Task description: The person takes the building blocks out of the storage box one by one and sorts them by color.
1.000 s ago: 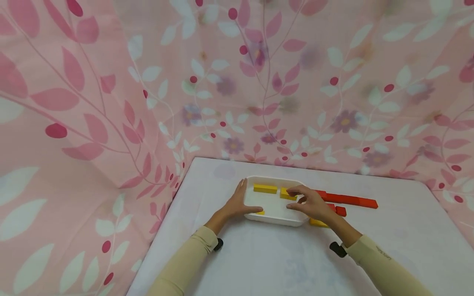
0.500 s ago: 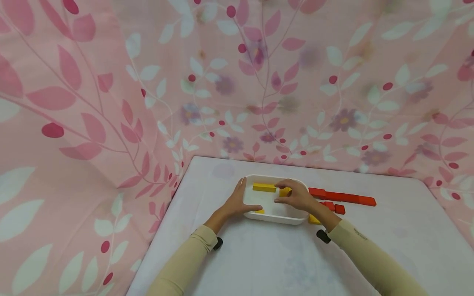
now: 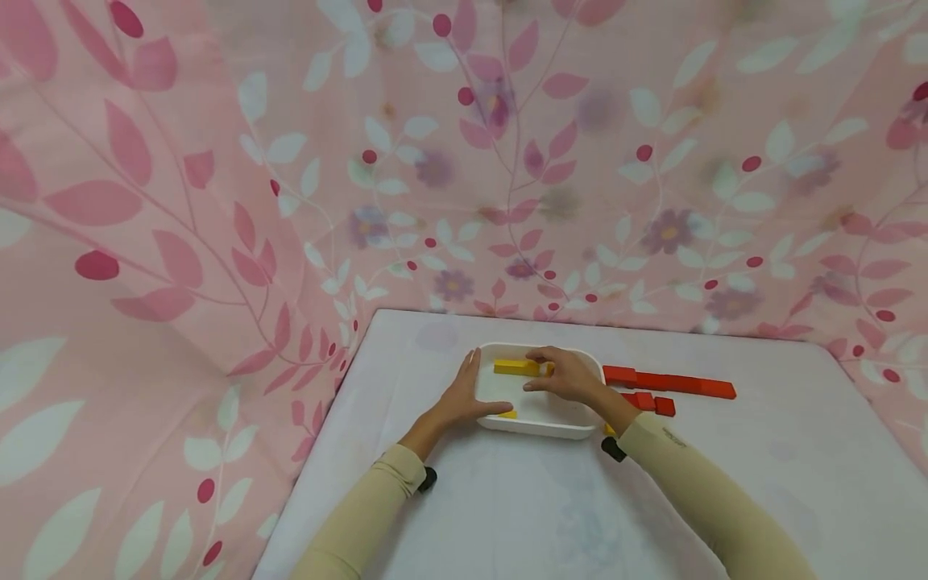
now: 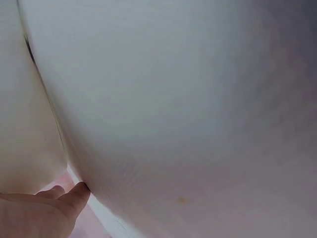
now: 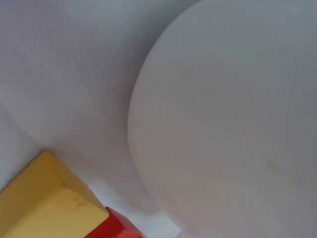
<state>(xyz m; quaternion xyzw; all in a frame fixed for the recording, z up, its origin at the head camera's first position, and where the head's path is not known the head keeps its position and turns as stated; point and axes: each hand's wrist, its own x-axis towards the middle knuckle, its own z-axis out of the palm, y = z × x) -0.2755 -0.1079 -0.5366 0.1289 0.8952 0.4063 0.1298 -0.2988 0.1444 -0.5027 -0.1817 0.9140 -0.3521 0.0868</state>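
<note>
right hand (image 3: 569,380) shifted leftward, now overlapping back-left yellow block (image 3: 510,367)

This looks like a curtained-off booth: pink leaf-and-flower fabric (image 3: 565,185) hangs from nine o'clock through twelve to three, its soft creases visible, meeting in a corner near ten. A pale-covered worktop (image 3: 507,507) spreads at six. Whether home or workplace, I cannot tell.
</note>
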